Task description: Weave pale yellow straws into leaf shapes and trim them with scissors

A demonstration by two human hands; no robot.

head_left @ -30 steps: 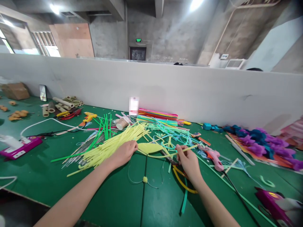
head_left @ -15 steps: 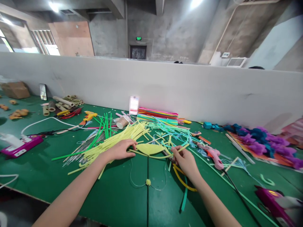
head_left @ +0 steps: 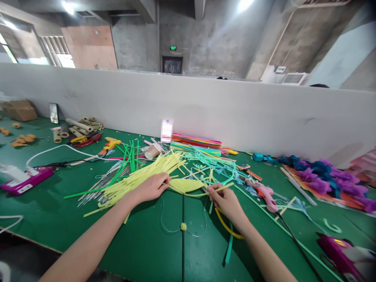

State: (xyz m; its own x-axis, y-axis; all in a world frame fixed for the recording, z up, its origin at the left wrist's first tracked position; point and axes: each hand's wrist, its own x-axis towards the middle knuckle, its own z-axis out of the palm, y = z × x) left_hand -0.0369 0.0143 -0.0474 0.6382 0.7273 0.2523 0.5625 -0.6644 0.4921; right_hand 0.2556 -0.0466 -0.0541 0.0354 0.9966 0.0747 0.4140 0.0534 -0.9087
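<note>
Right hand nearer seemingly fuzzy leaf

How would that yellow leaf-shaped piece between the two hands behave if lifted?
The yellow leaf-shaped piece is probably light, since it looks thin. It likely bends yet keeps some shape, as its lower edge bows smoothly. It seems unlikely to roll: it looks broad and flattish, narrowing toward its ends.

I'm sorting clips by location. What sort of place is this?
Probably a craft workshop, perhaps a small handmade-goods one: there is a heap of yellow strips, a pink glue gun lying among scraps, and a bare concrete wall behind.
</note>
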